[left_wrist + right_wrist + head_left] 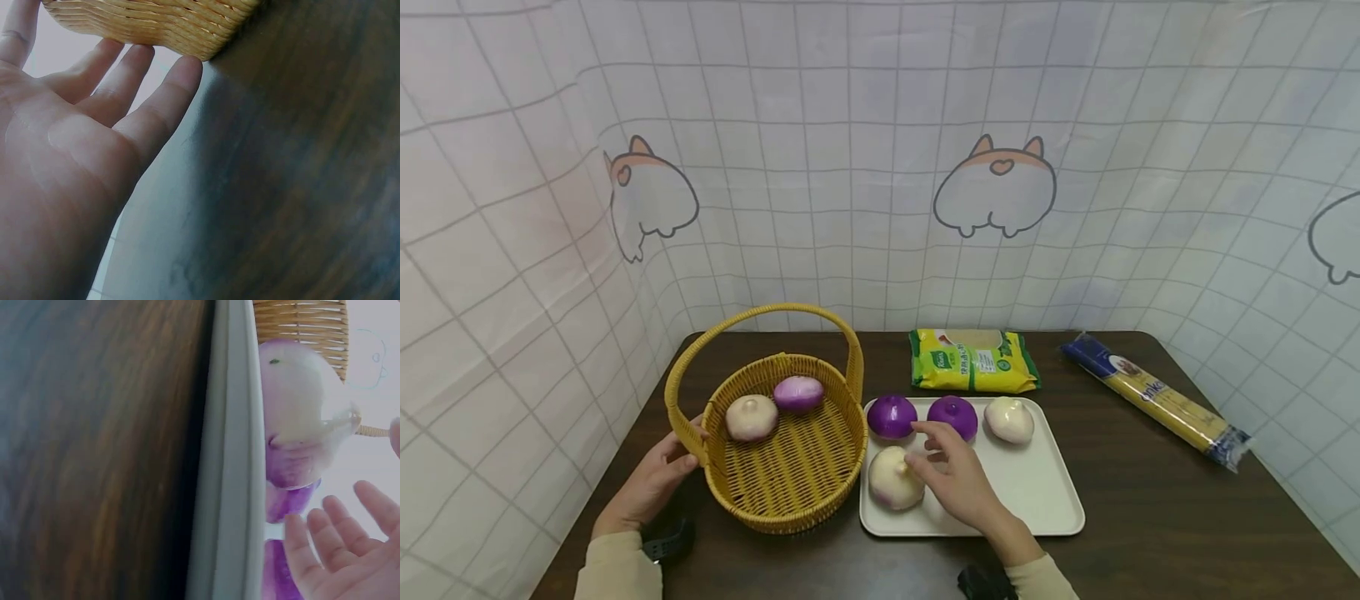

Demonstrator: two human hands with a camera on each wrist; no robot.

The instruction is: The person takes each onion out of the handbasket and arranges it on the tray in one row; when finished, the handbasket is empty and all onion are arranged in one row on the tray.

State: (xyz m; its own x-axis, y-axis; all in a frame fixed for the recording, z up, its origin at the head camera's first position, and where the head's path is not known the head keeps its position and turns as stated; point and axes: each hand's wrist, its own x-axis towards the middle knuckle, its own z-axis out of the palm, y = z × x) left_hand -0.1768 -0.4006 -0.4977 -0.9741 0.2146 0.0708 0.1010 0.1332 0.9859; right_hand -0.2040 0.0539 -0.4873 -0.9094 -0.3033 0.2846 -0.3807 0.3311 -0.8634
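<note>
My left hand (pixel 655 482) is at the left side of a yellow wicker basket (pixel 792 523), its extended fingers touching the woven wall (pixel 144 25) by the handle's foot. Inside the basket lie a white turnip (pixel 752 417) and a purple one. Over a white tray (pixel 1037 508) reaches my right hand (pixel 957 483), holding nothing, fingers spread and slightly bent. Its thumb and forefinger are close to a large white turnip (pixel 891 483) with a purple underside, which the right wrist view also shows beside the fingers. Behind it on the tray sit two purple turnips (pixel 892 417) and another white turnip (pixel 1009 420).
A yellow-green food packet (pixel 973 362) lies behind the tray. A long pack of spaghetti (pixel 1157 402) lies slantwise at the right on the dark wooden table (pixel 1165 517). The basket's tall arched handle (pixel 775 308) stands upright. A white checked cloth surrounds the table's back and sides.
</note>
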